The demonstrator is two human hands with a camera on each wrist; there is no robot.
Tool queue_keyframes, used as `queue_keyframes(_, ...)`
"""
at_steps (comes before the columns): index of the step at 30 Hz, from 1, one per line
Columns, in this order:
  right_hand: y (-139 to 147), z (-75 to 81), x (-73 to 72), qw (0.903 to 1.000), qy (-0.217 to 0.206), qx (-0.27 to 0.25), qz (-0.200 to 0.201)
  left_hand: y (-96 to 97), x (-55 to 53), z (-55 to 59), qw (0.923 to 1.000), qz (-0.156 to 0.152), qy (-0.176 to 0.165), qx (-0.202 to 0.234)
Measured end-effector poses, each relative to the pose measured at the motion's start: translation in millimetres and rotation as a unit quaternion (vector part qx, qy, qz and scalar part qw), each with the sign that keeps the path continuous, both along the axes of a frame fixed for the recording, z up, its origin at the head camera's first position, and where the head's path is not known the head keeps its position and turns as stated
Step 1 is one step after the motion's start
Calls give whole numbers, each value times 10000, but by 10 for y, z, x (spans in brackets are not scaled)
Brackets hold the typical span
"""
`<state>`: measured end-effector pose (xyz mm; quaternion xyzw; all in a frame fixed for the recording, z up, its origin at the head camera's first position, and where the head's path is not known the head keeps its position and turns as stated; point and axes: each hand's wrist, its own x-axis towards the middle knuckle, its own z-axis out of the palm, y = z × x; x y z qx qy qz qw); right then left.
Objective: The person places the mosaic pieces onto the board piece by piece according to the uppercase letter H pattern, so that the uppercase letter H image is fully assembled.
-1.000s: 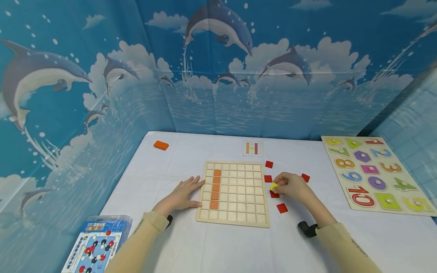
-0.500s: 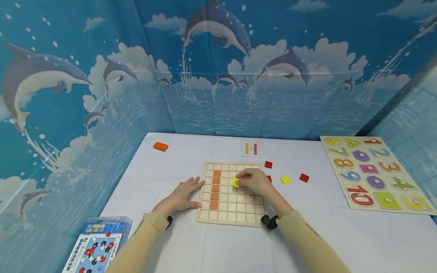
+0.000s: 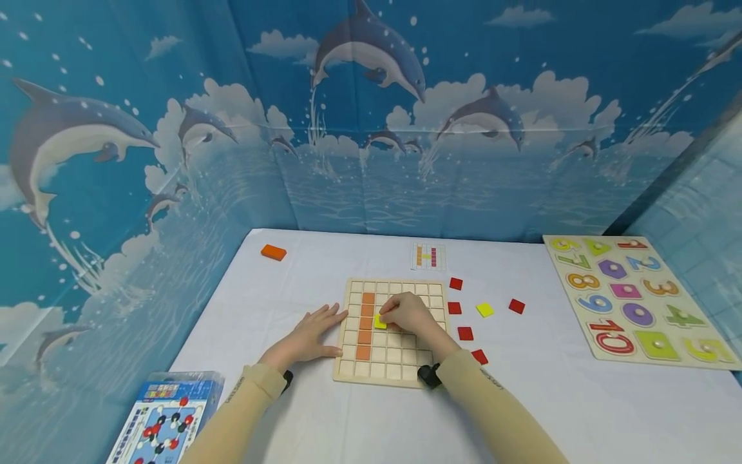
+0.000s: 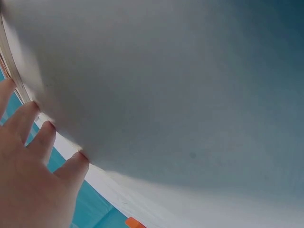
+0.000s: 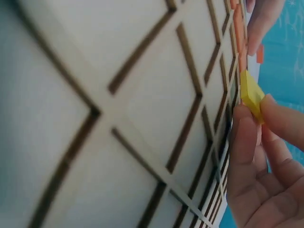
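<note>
A wooden grid board (image 3: 394, 379) lies on the white table, with several orange tiles (image 3: 365, 337) in a column toward its left side. My right hand (image 3: 408, 314) pinches a yellow square tile (image 3: 379, 321) over the board, just right of that column. In the right wrist view the yellow tile (image 5: 251, 95) is tilted between thumb and fingers, close to the board's surface. With fingers spread, my left hand (image 3: 307, 338) rests on the table at the board's left edge, fingertips and thumb touching the frame.
Several red tiles (image 3: 466, 333) and a yellow tile (image 3: 484, 310) lie right of the board. Behind it is a small pattern card (image 3: 429, 256). An orange block (image 3: 274, 252) lies back left, a number puzzle (image 3: 637, 303) right, and a boxed set (image 3: 165, 419) front left.
My right hand has carried the yellow tile leftward from the red tiles onto the board beside the orange column. Another yellow tile shows at the right. The left hand has stayed put.
</note>
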<state>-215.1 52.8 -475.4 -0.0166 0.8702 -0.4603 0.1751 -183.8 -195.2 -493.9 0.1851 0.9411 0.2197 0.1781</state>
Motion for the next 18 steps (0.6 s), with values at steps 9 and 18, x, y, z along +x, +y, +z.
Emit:
queue_keyframes(9, -71, -39, 30, 9982, 334, 502, 36, 14, -14, -12, 10000, 54, -32, -32)
queue_keyframes(18, -125, -54, 81, 9944, 731, 740, 170, -5, -8, -15, 10000, 0, 30, -57)
